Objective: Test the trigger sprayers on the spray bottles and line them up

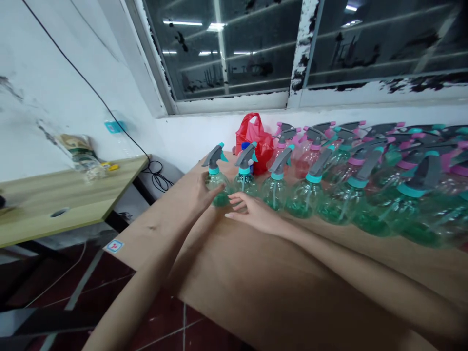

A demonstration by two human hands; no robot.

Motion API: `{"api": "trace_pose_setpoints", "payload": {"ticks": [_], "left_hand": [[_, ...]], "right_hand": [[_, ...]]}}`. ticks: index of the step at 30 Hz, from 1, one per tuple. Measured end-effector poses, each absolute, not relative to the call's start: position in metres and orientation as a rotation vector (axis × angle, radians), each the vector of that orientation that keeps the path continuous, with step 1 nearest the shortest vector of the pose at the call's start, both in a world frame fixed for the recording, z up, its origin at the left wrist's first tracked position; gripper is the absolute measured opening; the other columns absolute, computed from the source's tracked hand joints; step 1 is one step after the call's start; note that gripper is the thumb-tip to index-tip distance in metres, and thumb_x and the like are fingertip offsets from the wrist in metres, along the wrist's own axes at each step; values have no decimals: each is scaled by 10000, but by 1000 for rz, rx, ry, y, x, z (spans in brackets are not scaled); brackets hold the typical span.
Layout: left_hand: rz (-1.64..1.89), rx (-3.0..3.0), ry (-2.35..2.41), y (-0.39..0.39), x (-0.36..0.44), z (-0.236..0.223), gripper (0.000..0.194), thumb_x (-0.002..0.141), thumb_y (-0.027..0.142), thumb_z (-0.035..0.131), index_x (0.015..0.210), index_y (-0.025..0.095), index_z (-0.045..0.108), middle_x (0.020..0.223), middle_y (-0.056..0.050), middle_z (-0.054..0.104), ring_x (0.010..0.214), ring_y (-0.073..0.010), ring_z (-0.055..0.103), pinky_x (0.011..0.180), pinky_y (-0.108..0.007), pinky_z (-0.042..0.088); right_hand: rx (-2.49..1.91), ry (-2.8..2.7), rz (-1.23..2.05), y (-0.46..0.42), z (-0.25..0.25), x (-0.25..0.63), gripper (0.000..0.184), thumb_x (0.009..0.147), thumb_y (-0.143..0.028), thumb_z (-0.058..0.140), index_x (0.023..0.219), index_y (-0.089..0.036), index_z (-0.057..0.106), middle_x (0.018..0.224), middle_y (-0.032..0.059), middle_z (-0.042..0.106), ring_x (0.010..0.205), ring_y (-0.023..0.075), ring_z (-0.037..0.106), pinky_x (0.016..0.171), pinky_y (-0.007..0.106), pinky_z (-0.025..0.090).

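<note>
At the left end of a row stands a clear spray bottle with a grey and teal trigger head and green liquid low inside. Around its left side curls my left hand, thumb across the front and fingers partly hidden behind it. My right hand hovers just right of that bottle, fingers apart and holding nothing. Close behind its fingertips is a second teal-collared spray bottle. A third spray bottle stands upright to the right of that one.
Several more teal and pink spray bottles crowd the right side of the wooden table. A red plastic bag sits against the wall, with a blue-capped bottle partly hidden before it. Another desk and a coiled black cable are at left.
</note>
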State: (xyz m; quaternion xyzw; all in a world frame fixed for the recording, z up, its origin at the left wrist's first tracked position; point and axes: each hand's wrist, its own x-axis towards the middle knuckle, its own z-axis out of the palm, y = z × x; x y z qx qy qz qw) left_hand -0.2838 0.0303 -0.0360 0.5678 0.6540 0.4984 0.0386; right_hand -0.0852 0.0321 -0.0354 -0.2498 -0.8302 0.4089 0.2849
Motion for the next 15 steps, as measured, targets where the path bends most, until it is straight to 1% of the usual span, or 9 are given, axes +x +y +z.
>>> {"api": "trace_pose_setpoints", "payload": {"ticks": [2, 5, 7, 8, 10, 12, 15], "left_hand": [[1494, 1761, 2034, 28, -289, -38, 289, 892, 279, 523, 1151, 154, 522, 1157, -89, 561, 953, -219, 594, 785, -423, 515], [1475, 1764, 2072, 8, -291, -40, 329, 856, 308, 574, 1139, 151, 515, 1118, -84, 572, 950, -223, 590, 797, -425, 503], [1462, 1761, 2083, -13, -286, -40, 521, 707, 391, 719, 1104, 153, 481, 1020, -69, 592, 932, -239, 588, 801, -412, 491], [1454, 1757, 2089, -24, -280, -39, 545, 676, 418, 733, 1081, 164, 473, 993, -64, 591, 921, -246, 588, 781, -408, 491], [1423, 1760, 2093, -46, -263, -39, 517, 667, 450, 723, 1032, 180, 475, 939, -55, 587, 898, -260, 588, 749, -410, 484], [1381, 1796, 2064, -63, -240, -38, 480, 662, 463, 719, 979, 185, 489, 912, -49, 580, 877, -271, 585, 737, -412, 474], [1357, 1850, 1995, -74, -204, -37, 532, 675, 484, 701, 1044, 198, 446, 946, -62, 573, 891, -281, 578, 752, -440, 472]], "right_hand": [[-675, -2224, 1089, 31, -36, -84, 492, 758, -362, 633, 1188, -180, 477, 1168, 114, 596, 951, 201, 621, 830, 378, 516], [-701, -2224, 1079, 26, -42, -78, 521, 749, -382, 633, 1200, -183, 463, 1170, 116, 590, 973, 211, 607, 844, 396, 505], [-733, -2221, 1074, 21, -47, -69, 556, 733, -406, 640, 1208, -184, 454, 1178, 127, 582, 994, 230, 596, 845, 421, 499], [-749, -2222, 1073, 17, -49, -64, 588, 721, -425, 648, 1217, -184, 446, 1187, 133, 575, 1007, 240, 590, 847, 432, 495], [-768, -2233, 1072, 10, -52, -51, 692, 682, -479, 669, 1256, -190, 411, 1232, 143, 545, 1058, 261, 566, 871, 450, 480], [-772, -2255, 1079, 2, -52, -38, 823, 642, -530, 683, 1318, -208, 343, 1315, 146, 478, 1148, 284, 506, 930, 472, 438], [-781, -2282, 1083, -7, -51, -17, 974, 598, -576, 697, 1386, -250, 226, 1413, 125, 371, 1250, 311, 398, 994, 505, 367]]}}
